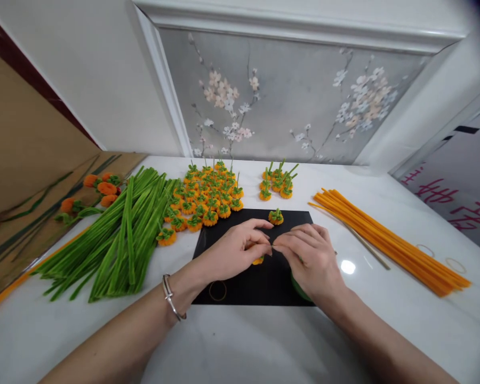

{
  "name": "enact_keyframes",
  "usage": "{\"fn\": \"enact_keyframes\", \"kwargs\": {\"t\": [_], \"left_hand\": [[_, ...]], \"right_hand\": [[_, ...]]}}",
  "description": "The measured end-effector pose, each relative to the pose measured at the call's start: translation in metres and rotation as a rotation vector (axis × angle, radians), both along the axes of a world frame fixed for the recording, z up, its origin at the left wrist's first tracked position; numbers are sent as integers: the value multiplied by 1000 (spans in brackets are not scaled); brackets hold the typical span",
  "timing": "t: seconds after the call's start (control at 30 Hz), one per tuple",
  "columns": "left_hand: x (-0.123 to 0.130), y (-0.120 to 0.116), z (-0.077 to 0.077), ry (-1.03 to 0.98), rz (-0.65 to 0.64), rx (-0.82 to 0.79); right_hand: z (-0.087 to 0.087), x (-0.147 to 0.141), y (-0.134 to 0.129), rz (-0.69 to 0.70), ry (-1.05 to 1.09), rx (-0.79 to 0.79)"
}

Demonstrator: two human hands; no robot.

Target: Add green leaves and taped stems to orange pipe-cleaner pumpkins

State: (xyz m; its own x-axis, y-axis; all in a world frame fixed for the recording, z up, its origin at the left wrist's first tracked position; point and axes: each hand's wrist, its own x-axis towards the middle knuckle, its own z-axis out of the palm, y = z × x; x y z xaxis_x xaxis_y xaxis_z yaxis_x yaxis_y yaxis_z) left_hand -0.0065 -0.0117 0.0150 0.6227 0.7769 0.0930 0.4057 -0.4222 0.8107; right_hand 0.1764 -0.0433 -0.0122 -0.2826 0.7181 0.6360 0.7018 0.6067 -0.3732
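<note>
Over a black mat (248, 288), my left hand (240, 245) and my right hand (310, 256) meet at the fingertips. Both are pinched around something thin, too small to name. An orange piece (258, 261) shows just below my left fingers, mostly hidden by them. Part of a green round object (300, 290) sits under my right hand. One small orange pumpkin with a green top (276, 216) stands on the mat just beyond my hands. A thin ring (218, 290) lies at the mat's lower left.
Green fuzzy stems (124, 234) lie left. Several small pumpkins (210, 194) crowd behind the mat, with a smaller group (278, 181) to their right. Orange fuzzy stems (388, 240) and a thin stick (368, 246) lie right. Orange flowers (106, 188) rest far left.
</note>
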Motion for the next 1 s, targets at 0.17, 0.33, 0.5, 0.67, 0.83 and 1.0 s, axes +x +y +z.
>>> {"fn": "enact_keyframes", "kwargs": {"t": [0.17, 0.33, 0.5, 0.67, 0.83, 1.0], "left_hand": [[0, 0, -6, -8, 84, 193], [3, -4, -7, 47, 119, 474], [8, -8, -13, 51, 152, 709], [11, -11, -17, 66, 134, 813], [9, -13, -3, 73, 75, 308], [6, -8, 1, -26, 85, -114]], "right_hand": [[-1, -1, 0, -28, 28, -174], [0, 1, 0, -61, 125, -365], [7, 3, -1, -64, 259, -605], [10, 5, -1, -53, 238, -642], [6, 4, -2, -41, 35, -295], [5, 1, -4, 25, -72, -113]]}}
